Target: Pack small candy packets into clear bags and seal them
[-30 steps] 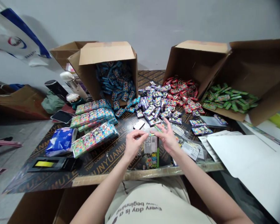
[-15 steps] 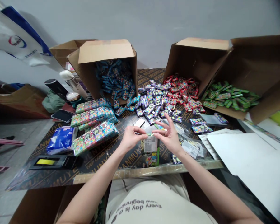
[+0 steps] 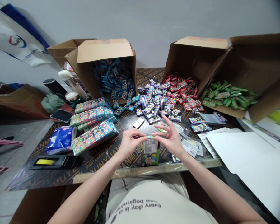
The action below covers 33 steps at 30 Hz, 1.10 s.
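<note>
Upright near the table's front edge is a printed packet [image 3: 150, 156], with a pale label area and black, green and colourful print. My left hand [image 3: 129, 143] pinches its top edge from the left with thumb and forefinger. From the right, my right hand [image 3: 172, 141] pinches the same edge between thumb and finger, its other fingers raised and spread. Whether the packet is a box or a bag I cannot tell. Just beyond my hands lie a small white block [image 3: 138, 123] and a heap of purple sachets [image 3: 154, 102].
Cardboard boxes along the wall hold blue sachets [image 3: 115, 79], red sachets [image 3: 183, 85] and green sachets [image 3: 228, 95]. At left are stacked printed strips [image 3: 93, 137], a blue tissue pack [image 3: 60, 140] and a phone [image 3: 62, 115]. White sheets [image 3: 242, 152] and clear bags [image 3: 191, 147] lie right.
Both hands keep their pinch on the packet's top edge and have shifted only very slightly. The view has moved a little; nothing else has visibly changed.
</note>
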Tool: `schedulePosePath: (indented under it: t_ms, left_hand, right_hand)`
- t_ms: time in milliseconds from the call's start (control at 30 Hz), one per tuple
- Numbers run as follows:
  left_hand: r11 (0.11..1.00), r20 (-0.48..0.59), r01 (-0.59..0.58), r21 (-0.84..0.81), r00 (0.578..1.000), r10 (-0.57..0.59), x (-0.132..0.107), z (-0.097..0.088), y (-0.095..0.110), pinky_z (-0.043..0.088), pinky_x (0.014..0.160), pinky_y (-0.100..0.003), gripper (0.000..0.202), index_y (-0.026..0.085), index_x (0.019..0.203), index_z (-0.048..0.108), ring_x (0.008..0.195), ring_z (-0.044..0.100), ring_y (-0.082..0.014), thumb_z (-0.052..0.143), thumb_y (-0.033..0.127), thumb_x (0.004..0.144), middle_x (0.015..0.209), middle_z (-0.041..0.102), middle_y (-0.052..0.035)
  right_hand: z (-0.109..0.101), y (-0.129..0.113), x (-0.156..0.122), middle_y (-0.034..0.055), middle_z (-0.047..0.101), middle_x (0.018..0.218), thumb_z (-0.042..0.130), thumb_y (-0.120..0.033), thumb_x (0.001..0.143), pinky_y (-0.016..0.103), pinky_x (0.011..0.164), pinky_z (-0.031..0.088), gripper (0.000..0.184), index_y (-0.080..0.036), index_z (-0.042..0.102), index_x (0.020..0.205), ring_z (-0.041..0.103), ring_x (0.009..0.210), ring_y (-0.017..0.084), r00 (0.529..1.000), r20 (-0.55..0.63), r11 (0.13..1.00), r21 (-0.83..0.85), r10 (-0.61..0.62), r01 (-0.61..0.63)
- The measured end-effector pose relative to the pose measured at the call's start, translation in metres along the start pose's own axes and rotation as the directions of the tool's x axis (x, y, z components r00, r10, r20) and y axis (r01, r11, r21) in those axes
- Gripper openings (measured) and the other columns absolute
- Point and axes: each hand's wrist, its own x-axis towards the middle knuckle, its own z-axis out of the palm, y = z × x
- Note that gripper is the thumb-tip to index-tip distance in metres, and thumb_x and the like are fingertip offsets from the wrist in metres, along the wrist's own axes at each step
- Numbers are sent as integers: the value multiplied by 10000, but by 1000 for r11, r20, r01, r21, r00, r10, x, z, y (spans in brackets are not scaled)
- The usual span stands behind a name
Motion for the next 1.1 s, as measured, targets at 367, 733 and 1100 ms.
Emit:
schedulePosePath:
  t_ms: [367,733,1100]
  left_hand:
    - [1000,50,22,10,998,-23,8,-3,-3,427,562,-234,161,149,672,695,617,586,-150,659,304,699,653,667,-43]
    - [1000,72,-26,-14,997,27,5,-3,-5,432,571,-246,175,153,678,677,617,581,-151,652,321,718,653,653,-45]
    - [876,179,-372,308,927,331,-6,4,-8,426,664,-263,174,200,885,674,731,551,-155,516,247,832,782,600,-62]
  right_hand:
    - [0,-5,0,47,543,1204,715,-165,652,405,833,533,833,-367,291,1339,669,774,166,999,10,999,-26,-32,32]
    - [-9,-9,15,48,536,1230,684,-171,683,369,775,557,698,-335,392,1296,672,744,158,991,136,1000,10,-14,13]
    - [0,11,-16,32,577,1176,612,-225,784,478,945,441,664,-357,274,1340,651,872,190,983,-68,982,-92,-173,167]
